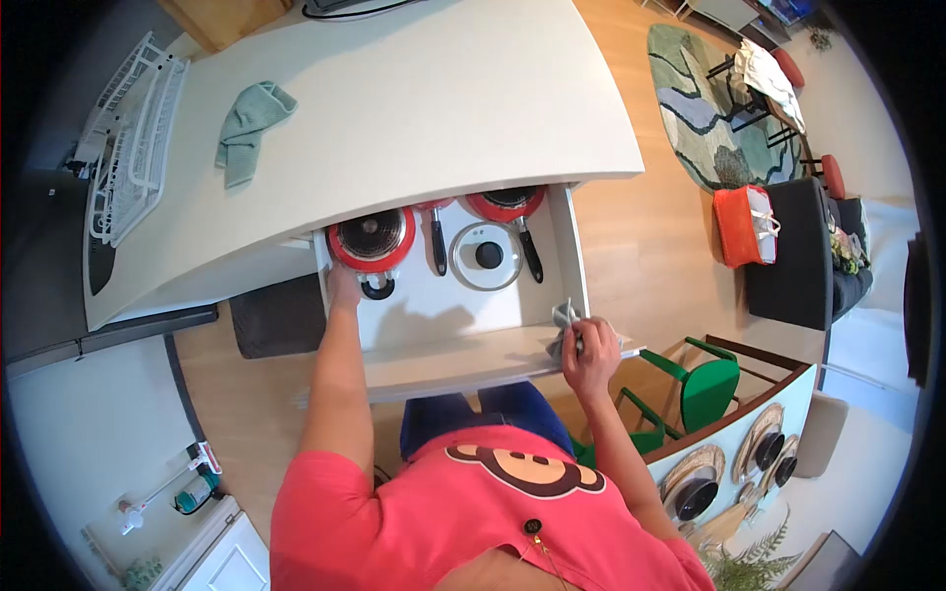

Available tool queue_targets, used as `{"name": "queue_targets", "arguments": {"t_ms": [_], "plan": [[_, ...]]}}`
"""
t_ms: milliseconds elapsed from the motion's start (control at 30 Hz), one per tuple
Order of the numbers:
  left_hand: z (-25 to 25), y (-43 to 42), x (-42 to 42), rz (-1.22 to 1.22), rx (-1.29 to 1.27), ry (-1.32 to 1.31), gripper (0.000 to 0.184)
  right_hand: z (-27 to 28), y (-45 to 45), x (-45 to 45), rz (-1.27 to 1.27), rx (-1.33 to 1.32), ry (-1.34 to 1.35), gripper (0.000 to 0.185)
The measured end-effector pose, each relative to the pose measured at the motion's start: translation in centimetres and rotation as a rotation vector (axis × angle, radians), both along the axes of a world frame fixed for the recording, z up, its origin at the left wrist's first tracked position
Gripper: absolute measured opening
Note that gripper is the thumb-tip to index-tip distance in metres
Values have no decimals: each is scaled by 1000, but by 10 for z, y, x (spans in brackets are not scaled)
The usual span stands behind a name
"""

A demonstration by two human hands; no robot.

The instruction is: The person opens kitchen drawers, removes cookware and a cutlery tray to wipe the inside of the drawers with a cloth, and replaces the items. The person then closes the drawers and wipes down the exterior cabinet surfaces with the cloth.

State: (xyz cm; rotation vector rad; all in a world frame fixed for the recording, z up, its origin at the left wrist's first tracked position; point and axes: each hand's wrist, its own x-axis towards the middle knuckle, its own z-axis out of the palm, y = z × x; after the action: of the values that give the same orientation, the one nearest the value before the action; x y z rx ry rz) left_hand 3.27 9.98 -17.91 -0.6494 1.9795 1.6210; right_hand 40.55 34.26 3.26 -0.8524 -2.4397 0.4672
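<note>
My left hand [343, 286] reaches into the left side of a pulled-out white drawer [473, 347]. It is at the lower left edge of an upturned red pot [372, 240] with a black loop handle; its fingers are mostly hidden, so its grip is unclear. Closed around a bunched grey cloth [563, 317], my right hand [591, 353] is at the drawer's front right corner. Also in the drawer are a glass lid [487, 258] with a black knob, a red pan [506, 202] at the back right and another pan's black handle [439, 244].
Above the drawer, a white countertop [424, 108] carries a folded green cloth [252, 128] and a white dish rack [141, 143]. Green chairs [708, 392] stand to the right by a table set with black bowls [697, 498]. A dark mat [284, 317] lies on the floor at left.
</note>
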Motion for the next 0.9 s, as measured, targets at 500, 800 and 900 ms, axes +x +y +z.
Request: {"name": "queue_targets", "arguments": {"t_ms": [500,800,900], "plan": [[-10,16,-4,302,589,43,50,3,-2,-5,-1,-3,-53,11],[96,14,31,-41,145,17,43,2,-4,-5,-11,-15,-9,9],[124,7,60,-548,10,231,31,1,-4,-5,-23,-20,-8,9]]}}
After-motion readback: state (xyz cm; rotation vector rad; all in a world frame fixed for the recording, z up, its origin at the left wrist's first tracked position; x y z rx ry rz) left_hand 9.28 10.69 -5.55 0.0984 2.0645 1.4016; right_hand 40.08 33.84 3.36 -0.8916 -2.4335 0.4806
